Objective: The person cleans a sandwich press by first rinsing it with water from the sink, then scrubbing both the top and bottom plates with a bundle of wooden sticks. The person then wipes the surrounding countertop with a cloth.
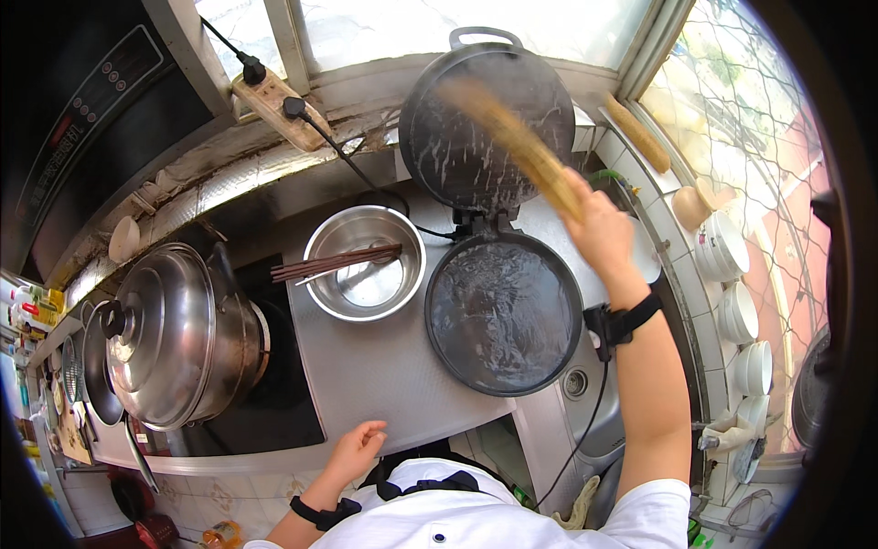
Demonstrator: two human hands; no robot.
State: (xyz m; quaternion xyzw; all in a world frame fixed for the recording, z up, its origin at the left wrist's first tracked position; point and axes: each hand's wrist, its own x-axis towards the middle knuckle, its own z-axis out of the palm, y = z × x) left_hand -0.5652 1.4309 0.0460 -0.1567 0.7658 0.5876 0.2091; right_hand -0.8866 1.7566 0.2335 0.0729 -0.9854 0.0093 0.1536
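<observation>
My right hand (603,223) grips a yellow straw-like scrubbing brush (528,147), blurred by motion. Its far end lies over the raised lid (473,147) of an electric griddle, where whitish wet streaks run down the dark plate. Below the hinge, the round lower plate (504,316) of the griddle is wet, with a shiny film of liquid on it. Near the front edge of the counter, my left hand (358,449) is held with fingers loosely curled and nothing visible in it.
Left of the griddle stands a steel bowl (363,302) with dark chopsticks (336,262) across it. A large lidded steel pot (171,336) sits on the black cooktop (288,412). A sink (590,412) lies at right. White bowls (737,312) line the tiled ledge. A power strip (281,113) rests by the window.
</observation>
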